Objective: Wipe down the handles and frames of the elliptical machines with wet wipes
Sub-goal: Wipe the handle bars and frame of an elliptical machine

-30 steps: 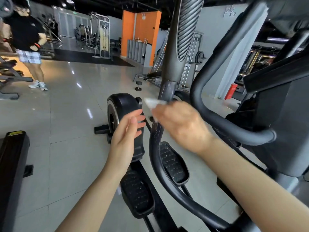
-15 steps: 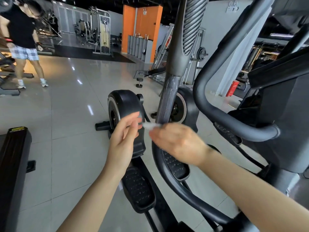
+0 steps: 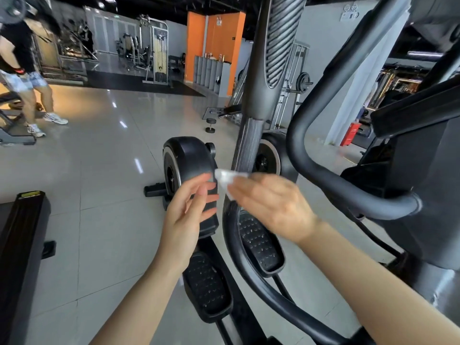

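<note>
Nearest you, your two forearms reach in from the bottom edge, over the two black studded pedals (image 3: 207,287) of the elliptical. Your left hand (image 3: 185,215) is raised with its palm turned to the right, fingers straight and loosely spread, holding nothing; it sits just left of the moving arm and does not touch it. Your right hand (image 3: 271,205) comes in from the right with its back to the camera, and its fingers hold a crumpled white wet wipe (image 3: 227,179) against the moving arm (image 3: 249,145) of the machine, at the point where the grey upright bends into the curved black tube below. How tightly those fingers close on the wipe you cannot tell, since they are hidden behind the hand and blurred.

To the right, a fixed black handlebar (image 3: 348,180) loops forward from the console housing (image 3: 423,195). Just behind your hands stands a black flywheel cover (image 3: 189,160) on the glossy tiled floor (image 3: 99,170).

Farther off, a small dumbbell (image 3: 211,125) stands on the floor, and a person in a black top and patterned shorts (image 3: 25,78) stands at far left. An orange wall (image 3: 214,43) rises at the back.
</note>
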Demonstrator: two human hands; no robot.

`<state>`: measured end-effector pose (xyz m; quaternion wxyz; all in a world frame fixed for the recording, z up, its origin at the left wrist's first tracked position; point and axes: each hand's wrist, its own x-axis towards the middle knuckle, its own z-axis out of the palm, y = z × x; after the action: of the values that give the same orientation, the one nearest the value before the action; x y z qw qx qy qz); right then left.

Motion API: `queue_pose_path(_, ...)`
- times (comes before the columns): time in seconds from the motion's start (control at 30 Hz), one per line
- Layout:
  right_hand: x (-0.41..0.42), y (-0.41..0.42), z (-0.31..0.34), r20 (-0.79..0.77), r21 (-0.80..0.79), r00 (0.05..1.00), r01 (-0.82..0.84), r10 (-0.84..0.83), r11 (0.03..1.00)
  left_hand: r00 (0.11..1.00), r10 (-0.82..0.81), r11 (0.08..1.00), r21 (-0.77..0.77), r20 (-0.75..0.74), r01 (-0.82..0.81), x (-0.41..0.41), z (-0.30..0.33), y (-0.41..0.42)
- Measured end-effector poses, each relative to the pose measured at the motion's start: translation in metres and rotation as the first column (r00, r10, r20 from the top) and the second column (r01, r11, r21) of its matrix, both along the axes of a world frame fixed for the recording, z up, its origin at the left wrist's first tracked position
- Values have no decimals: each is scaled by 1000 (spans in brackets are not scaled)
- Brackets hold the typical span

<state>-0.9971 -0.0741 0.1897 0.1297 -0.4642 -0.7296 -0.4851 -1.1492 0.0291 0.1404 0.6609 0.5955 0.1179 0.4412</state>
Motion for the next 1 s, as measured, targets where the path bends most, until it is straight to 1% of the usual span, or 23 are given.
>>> queue_pose_path(0.07,0,-4,-13,51,-107,999,9,-4,994,1000,23,1000,1,3,-23,-1,-1,-1)
queue_pose_path(0.13,-1,-4,5,108,-130,994,-17,31,991,999,41,999,-1,6,-41,-2,-3,-1)
queue_pose_path(0.17,-3,-2,21,118,-97,992,-39,51,994,999,47,999,-2,6,-47,-2,-3,-2)
queue_pose_path(0.27,-1,6,72,124,80,991,-66,55,995,998,65,998,0,7,-65,-1,0,-5)
queue_pose_path(0.33,-2,12,75,67,129,995,-77,69,989,997,77,997,7,0,-77,-1,1,-5)
queue_pose_path(0.37,-4,11,64,31,119,997,-75,72,990,997,82,997,9,-4,-82,-2,0,-5)
queue_pose_path(0.43,-2,7,19,0,18,997,-73,73,997,995,100,995,2,-5,-99,-5,-5,-3)
queue_pose_path(0.5,0,2,-30,26,-148,999,-40,44,988,993,120,993,3,-18,-120,-9,-11,-2)
queue_pose_path(0.57,-1,-1,-53,62,-278,998,-4,22,961,990,131,991,6,-44,-131,-11,-20,-3)
queue_pose_path(0.6,-1,-1,-52,77,-296,997,-4,29,955,990,131,991,8,-61,-131,-13,-25,-4)
queue_pose_path(0.63,-2,-1,-41,86,-285,996,-10,36,959,989,128,992,9,-76,-128,-13,-29,-4)
queue_pose_path(0.67,-4,-1,-24,79,-242,996,-28,48,970,989,123,992,9,-85,-123,-13,-33,-5)
queue_pose_path(0.73,-3,2,18,51,-83,996,-63,67,995,989,122,992,-4,-80,-122,-12,-35,-7)
queue_pose_path(0.8,-5,9,50,17,76,996,-93,92,993,990,121,993,-6,-68,-121,-10,-31,-9)
queue_pose_path(0.87,-7,14,47,-50,140,993,-94,102,986,991,118,993,-16,-57,-119,-11,-28,-9)
queue_pose_path(0.9,-8,13,34,-82,128,991,-94,105,987,990,128,991,-27,-49,-130,-12,-29,-7)
queue_pose_path(0.93,-8,9,14,-102,77,990,-90,97,993,988,146,988,-42,-43,-148,-15,-31,-6)
queue_pose_path(1.0,-5,-2,-37,-90,-109,995,-46,36,993,983,175,982,-67,-52,-178,-22,-38,-2)
